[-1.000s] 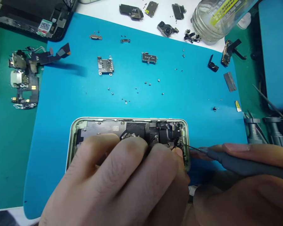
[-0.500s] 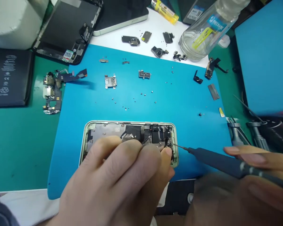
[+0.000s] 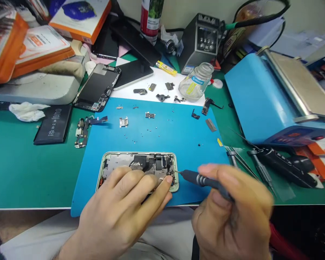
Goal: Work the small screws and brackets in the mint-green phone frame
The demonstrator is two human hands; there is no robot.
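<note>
the opened phone body [image 3: 139, 169], a rounded rectangle with a pale green metal rim, lies face up near the front edge of the smooth blue mat [image 3: 165, 133], its inside a patchwork of dull silver plate, black flex and small dark connectors. the left hand [image 3: 119, 213] lies flat across its near half, fingers spread and apart, the fingertips [image 3: 166, 181] pressing on the frame by its right end. the right hand [image 3: 233, 216], blurred, is closed around a slim dark grey screwdriver [image 3: 203, 179] with ribbed rings on the shaft; its thin tip meets the right end of the phone, just beside the left fingertips. tiny screws [image 3: 148, 131] are scattered like grains over the mat, among small stamped metal shields [image 3: 124, 122] and a bracket [image 3: 150, 115]. off the mat's left edge, on the green table cover [image 3: 24, 169], lie a tangled flex assembly [image 3: 82, 130] and a flat black battery [image 3: 54, 124], with a glossy dark screen panel [image 3: 97, 87] behind them. a round glass bottle [image 3: 196, 86] stands on a white patch past the mat, a boxy dark soldering station [image 3: 200, 41] behind it, and a blue machine [image 3: 262, 104] with a metal roller fills the right side, tweezers [image 3: 239, 159] lying just in front of it.
</note>
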